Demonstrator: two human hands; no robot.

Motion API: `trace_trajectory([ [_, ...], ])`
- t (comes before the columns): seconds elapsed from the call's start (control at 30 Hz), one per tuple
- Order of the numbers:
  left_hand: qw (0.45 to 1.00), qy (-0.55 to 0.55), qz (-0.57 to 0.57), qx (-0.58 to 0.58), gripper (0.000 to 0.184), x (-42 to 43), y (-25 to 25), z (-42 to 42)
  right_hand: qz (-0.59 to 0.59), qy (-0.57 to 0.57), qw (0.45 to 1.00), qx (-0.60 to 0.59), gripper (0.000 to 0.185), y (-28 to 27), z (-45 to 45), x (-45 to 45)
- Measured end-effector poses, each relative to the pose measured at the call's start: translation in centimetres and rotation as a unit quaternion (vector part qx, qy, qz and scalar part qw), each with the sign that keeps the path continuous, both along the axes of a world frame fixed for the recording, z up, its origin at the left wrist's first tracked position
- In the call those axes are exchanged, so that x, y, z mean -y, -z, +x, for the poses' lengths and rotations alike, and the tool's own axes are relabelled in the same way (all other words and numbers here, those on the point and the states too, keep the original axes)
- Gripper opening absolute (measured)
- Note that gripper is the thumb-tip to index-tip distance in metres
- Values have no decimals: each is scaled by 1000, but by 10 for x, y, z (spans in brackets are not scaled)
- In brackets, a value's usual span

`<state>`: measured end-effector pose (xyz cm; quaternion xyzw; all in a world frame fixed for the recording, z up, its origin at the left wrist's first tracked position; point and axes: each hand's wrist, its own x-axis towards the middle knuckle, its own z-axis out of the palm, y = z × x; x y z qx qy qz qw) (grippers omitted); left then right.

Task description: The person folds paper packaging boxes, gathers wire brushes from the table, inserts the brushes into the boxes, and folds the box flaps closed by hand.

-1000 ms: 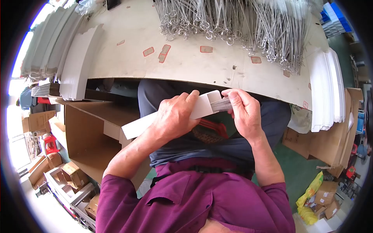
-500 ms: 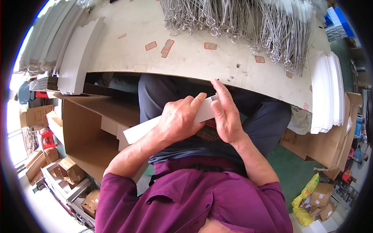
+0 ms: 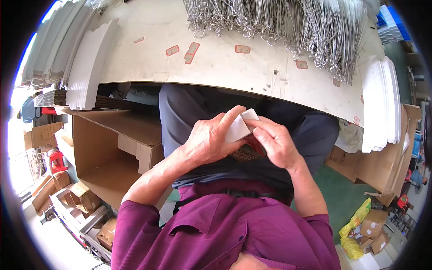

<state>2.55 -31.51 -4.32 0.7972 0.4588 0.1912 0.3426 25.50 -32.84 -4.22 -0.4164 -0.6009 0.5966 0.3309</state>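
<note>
The person's left hand (image 3: 207, 140) was closed around a narrow white card carton (image 3: 237, 129), its fingers and thumb wrapped over the walls. The right hand (image 3: 280, 145) was partly curled at the carton's open end, fingers together and thumb close to them, touching the end beside a raised white flap (image 3: 250, 114). Whether anything was pinched between them could not be told, since the fingers covered the opening and what might lie inside.

The carton sat between the hands, tilted above the lap, just off the near edge of the pale worktop (image 3: 148, 60). The step in hand looked to be finger work at that open end; it called for a steady left grip that did not crush the thin walls, and for light fingertips around the flap.

To the left of the left hand, a large brown cardboard box (image 3: 96, 144) lay with its opening towards the lap, pale card pieces (image 3: 129, 146) standing inside it. Beyond the hands, a dense heap of thin metal rods with ringed ends (image 3: 279, 27) covered the far part of the worktop. Stacked white card strips (image 3: 87, 74) lay beyond the left hand, and another white stack (image 3: 380, 105) beyond the right.
</note>
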Motion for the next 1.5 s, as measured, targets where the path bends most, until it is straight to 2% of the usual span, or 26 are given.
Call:
trace_trajectory([
  [0.03,1000,2,-8,7,78,1,-1,0,-17,-6,1000,0,28,1,5,-2],
  [0.1,1000,-3,-28,-5,75,0,-6,2,55,39,997,37,25,5,-3,2],
  [0.13,999,-5,-46,-18,72,-1,-8,3,55,40,997,37,25,9,-7,5],
  [0.2,999,1,-44,-15,68,-4,-10,5,18,111,993,27,24,17,-16,9],
  [0.23,999,4,-45,-13,64,-3,-10,5,17,112,993,26,24,18,-24,12],
  [0.3,998,15,-46,-31,60,-3,-9,3,-51,231,969,-64,25,18,-36,18],
  [0.37,998,28,-44,-44,57,-4,-7,3,-66,231,969,-58,27,20,-35,19],
  [0.43,999,39,-20,-19,59,-3,-2,2,-7,253,967,-23,26,33,-37,25],
  [0.5,1000,20,-18,7,60,-2,0,3,125,199,965,116,22,24,-33,24],
  [0.57,999,2,-15,34,61,-3,1,4,228,188,945,141,23,26,-33,21],
  [0.6,1000,-5,-28,11,62,-3,0,4,229,187,945,141,23,22,-33,21],
  [0.67,999,-14,-42,-12,63,-1,0,3,-33,191,980,51,24,10,-32,23],
  [0.7,999,-10,-30,-9,62,0,3,3,-75,196,978,-8,22,13,-32,19],
  [0.77,1000,-5,-18,-7,61,3,6,4,-96,207,973,-26,16,24,-36,17],
  [0.9,1000,-18,1,2,60,4,6,4,-55,228,972,-25,12,28,-42,16],
  [0.97,1000,-25,9,6,60,4,4,3,-124,217,965,-84,13,19,-37,12],
  [1.1,1000,-23,4,18,60,5,1,2,-150,212,958,-119,13,13,-33,10],
  [1.33,1000,-22,-10,15,59,7,1,4,-164,215,957,-102,15,12,-29,10],
  [1.43,999,-22,-6,28,59,7,1,5,-144,225,958,-102,15,12,-33,13],
  [1.5,999,-21,-2,26,59,6,3,4,-44,253,966,-14,16,14,-39,18],
])
